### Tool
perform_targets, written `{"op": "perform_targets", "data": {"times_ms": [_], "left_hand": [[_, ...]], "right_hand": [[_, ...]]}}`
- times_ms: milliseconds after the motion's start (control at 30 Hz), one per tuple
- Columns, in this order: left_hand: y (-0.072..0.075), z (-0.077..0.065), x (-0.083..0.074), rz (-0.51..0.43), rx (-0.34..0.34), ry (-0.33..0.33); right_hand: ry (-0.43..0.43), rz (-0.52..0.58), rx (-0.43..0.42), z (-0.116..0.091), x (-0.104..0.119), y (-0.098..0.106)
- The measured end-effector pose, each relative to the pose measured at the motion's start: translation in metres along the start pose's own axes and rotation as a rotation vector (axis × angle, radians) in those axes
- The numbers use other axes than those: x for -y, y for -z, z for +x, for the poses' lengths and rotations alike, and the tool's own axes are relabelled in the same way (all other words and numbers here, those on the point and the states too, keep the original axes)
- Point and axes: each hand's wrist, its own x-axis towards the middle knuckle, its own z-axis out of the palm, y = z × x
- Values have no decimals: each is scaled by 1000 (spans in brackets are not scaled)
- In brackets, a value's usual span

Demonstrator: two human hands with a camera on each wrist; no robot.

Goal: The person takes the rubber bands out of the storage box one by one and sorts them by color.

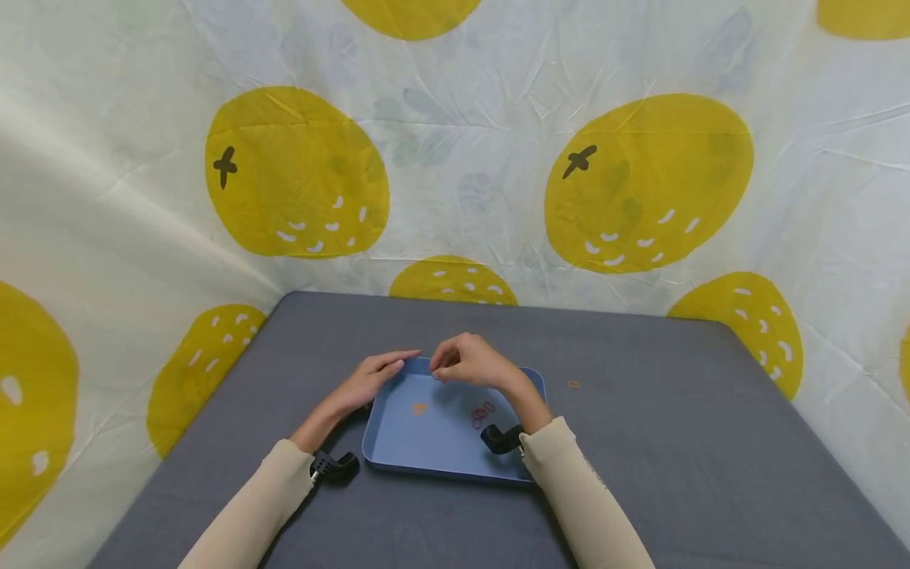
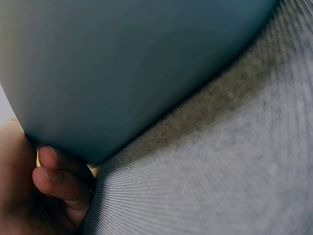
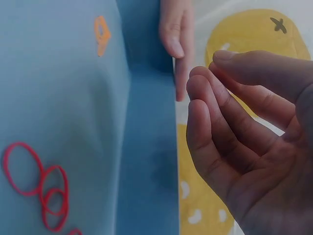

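The right hand [image 1: 472,362] hangs over the far part of a shallow blue rectangular tray [image 1: 419,446], its fingers loosely bowed and close together, thumb tip near the forefinger. The left hand [image 1: 366,383] rests at the tray's far left corner, forefinger stretched along the rim, with bent fingers seen outside the wall in the left wrist view; whether they clamp the rim I cannot tell. The tray is smooth and matt, with rounded corners and a thin raised edge. On its floor lie a small tangle of flat orange rubber bands [image 1: 420,408], left of centre, and a looser cluster of thin, rounded red rubber bands [image 3: 42,182], some overlapping, nearer the right forearm. Black curved wrist mounts [image 1: 501,439] sit by the ribless cream sleeves [image 1: 586,498]. Around the tray spreads a tabletop [image 1: 675,442] covered in finely woven grey cloth, with one thin orange loop [image 1: 571,384] right of the tray. Beyond hangs a creased white curtain [image 1: 462,205] printed with yellow fruit shapes.
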Motion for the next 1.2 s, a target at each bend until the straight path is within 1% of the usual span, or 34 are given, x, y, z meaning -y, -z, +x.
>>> {"op": "perform_targets", "data": {"times_ms": [267, 533, 733, 900, 1200], "left_hand": [[0, -1, -1, 12, -4, -8], [0, -1, -1, 4, 7, -20], [0, 0, -1, -2, 8, -34], [0, 3, 0, 1, 10, -35], [1, 2, 0, 6, 3, -25]], "right_hand": [[12, -56, 35, 6, -2, -9], [19, -101, 79, 9, -7, -18], [3, -123, 124, 11, -9, -25], [-32, -152, 123, 12, -12, -27], [-52, -199, 105, 14, -15, -33]]}}
